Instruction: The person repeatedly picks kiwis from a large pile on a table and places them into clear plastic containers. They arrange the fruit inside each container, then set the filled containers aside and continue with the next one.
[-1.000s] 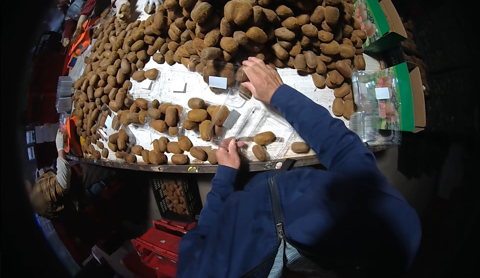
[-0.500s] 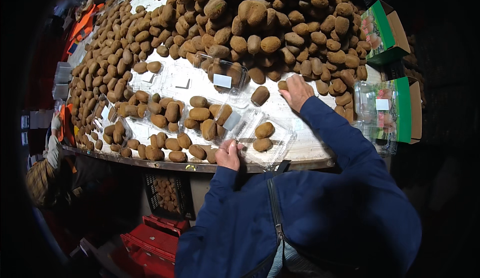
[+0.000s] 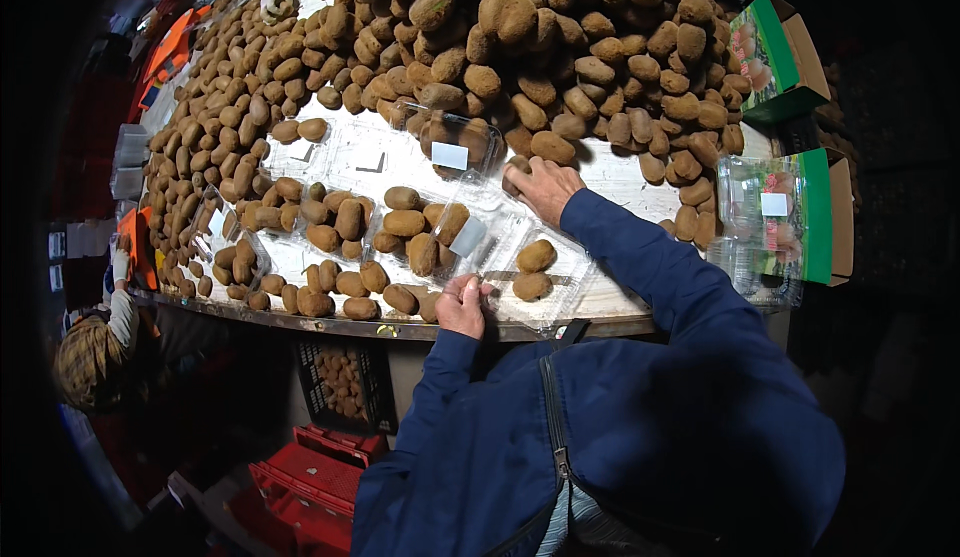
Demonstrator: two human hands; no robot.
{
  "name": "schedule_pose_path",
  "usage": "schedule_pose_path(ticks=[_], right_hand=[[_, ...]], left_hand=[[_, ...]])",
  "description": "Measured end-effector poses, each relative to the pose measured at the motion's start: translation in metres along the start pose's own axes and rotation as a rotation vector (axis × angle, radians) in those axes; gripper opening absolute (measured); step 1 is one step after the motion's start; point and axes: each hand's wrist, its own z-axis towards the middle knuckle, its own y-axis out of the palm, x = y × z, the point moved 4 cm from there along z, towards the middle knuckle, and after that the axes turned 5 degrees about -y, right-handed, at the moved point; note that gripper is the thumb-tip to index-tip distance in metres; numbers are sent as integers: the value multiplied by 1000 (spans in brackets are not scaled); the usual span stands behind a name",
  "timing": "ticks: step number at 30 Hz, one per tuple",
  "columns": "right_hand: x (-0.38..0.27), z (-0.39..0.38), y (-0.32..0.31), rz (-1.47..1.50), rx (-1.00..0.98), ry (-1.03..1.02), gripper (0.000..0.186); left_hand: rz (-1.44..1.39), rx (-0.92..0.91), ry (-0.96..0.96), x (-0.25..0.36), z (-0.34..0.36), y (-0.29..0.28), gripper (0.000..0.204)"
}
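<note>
Brown kiwifruit cover much of a white table. In front of me lies an open clear plastic clamshell (image 3: 572, 302) with two kiwifruit (image 3: 535, 271) in it. My left hand (image 3: 461, 307) is closed at the clamshell's near left edge, thumb and forefinger pinching the plastic. Beyond the clamshell, my right hand (image 3: 545, 192) has its fingers curled round a single kiwifruit (image 3: 517, 167), partly hidden by them. Another kiwifruit (image 3: 553, 148) lies just past those fingers, at the foot of the big pile (image 3: 560, 47).
Filled clear clamshells (image 3: 405, 227) stand to the left, with loose kiwifruit along the table's front edge. At the right are stacked empty clamshells (image 3: 745, 247) and green cardboard boxes (image 3: 815, 217). Below sit a black crate (image 3: 345, 387) and red crates (image 3: 310, 477). Another person's gloved hand (image 3: 275, 1) is at the far left.
My right hand has moved left onto the kiwifruit that lay apart; a kiwifruit now lies near where the hand was. My left hand stays at the clamshell. Gloved hands have appeared at the far left.
</note>
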Motion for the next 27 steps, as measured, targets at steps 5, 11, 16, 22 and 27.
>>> schedule_pose_path(ticks=[5,11,16,22,27], right_hand=[[5,-32,-24,150,246,84,49],[-50,-99,-63,277,280,-106,61],[-16,-80,-67,162,663,-61,60],[49,-50,-29,-292,556,177,56],[59,-49,-10,-358,524,140,46]], left_hand=[[34,4,-34,1,0,2,18],[-25,-27,-115,0,2,11,19],[-126,-33,-195,1,1,16,19],[-121,-51,-205,5,-4,12,17],[-130,-26,-231,3,-5,11,17]])
